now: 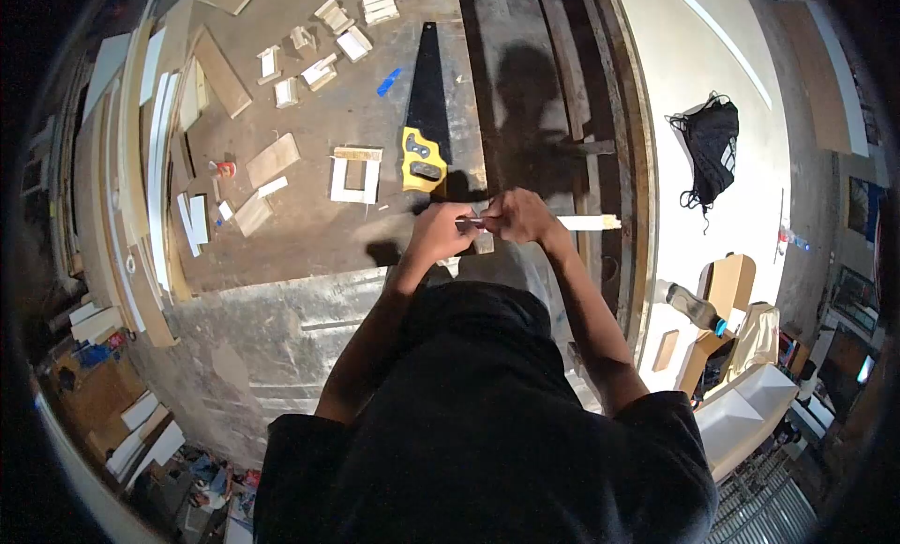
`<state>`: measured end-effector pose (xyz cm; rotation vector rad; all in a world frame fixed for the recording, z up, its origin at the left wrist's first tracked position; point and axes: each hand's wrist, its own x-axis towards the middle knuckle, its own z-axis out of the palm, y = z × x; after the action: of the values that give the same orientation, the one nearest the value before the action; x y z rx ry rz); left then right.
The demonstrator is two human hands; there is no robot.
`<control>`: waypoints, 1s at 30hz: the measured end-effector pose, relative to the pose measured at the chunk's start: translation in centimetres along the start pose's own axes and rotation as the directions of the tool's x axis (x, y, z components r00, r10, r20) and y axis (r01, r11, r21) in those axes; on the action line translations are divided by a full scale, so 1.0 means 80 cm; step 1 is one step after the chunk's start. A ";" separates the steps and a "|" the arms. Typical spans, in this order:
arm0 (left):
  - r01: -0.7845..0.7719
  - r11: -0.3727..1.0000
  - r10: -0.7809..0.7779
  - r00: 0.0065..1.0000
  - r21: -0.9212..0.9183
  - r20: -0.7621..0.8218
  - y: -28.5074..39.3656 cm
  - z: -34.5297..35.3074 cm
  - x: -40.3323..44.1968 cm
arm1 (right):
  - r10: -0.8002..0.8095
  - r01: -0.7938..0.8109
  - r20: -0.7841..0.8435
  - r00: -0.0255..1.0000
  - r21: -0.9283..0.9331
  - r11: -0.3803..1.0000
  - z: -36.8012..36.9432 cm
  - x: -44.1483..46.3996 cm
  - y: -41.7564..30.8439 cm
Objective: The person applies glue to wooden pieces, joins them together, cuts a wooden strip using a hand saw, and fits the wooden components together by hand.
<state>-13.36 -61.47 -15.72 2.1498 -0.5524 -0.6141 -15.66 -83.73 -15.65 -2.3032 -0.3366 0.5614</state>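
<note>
My left hand (442, 231) and my right hand (519, 216) meet close together in front of my body, at the near edge of the work table. Between them is a slim, dark, pen-like thing (469, 221), and my left fingers are closed round one end. The fingers of my right hand are curled in at its other side; what they grip is hidden. A pale wooden strip (589, 223) sticks out to the right from beneath my right hand. Just beyond my left hand lies a handsaw (425, 157) with a yellow and black handle.
A small square wooden frame (342, 181) and several small wooden assemblies (335, 16) lie on the table (323, 233). Long boards (131, 160) line the left side. To the right are a gap with beams, a black cloth item (710, 149) and a bottle (692, 307).
</note>
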 end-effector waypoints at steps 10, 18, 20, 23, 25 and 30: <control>0.146 0.975 -0.175 0.968 -0.166 -0.180 -0.010 -0.005 -0.001 | -0.119 -0.028 -0.482 0.868 -0.287 0.958 -0.046 0.011 -0.082; 0.144 0.192 -0.490 0.871 -0.971 0.032 -0.007 0.014 0.001 | 0.506 -0.005 -0.512 0.694 0.700 0.715 0.042 0.007 -0.089; 0.164 0.102 -0.496 0.864 -0.981 0.093 -0.007 0.022 -0.001 | 0.421 -0.010 -0.523 0.741 0.619 0.786 0.060 0.017 -0.082; 0.211 0.077 -0.493 0.858 -0.975 0.147 0.005 0.020 -0.010 | 0.516 0.135 -0.594 0.617 0.726 0.675 0.076 0.020 -0.080; 0.199 0.080 -0.465 0.874 -0.977 0.140 0.007 0.024 -0.014 | 0.562 0.072 -0.562 0.607 0.743 0.665 0.072 0.011 -0.085; 0.205 0.153 -0.421 0.899 -0.967 0.124 0.011 0.022 -0.010 | 0.582 0.039 -0.449 0.679 0.813 0.581 0.071 0.001 -0.081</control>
<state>-15.17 -62.53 -15.82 0.9829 0.4236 -0.7042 -18.86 -75.78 -14.65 -1.5046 0.6031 -0.0724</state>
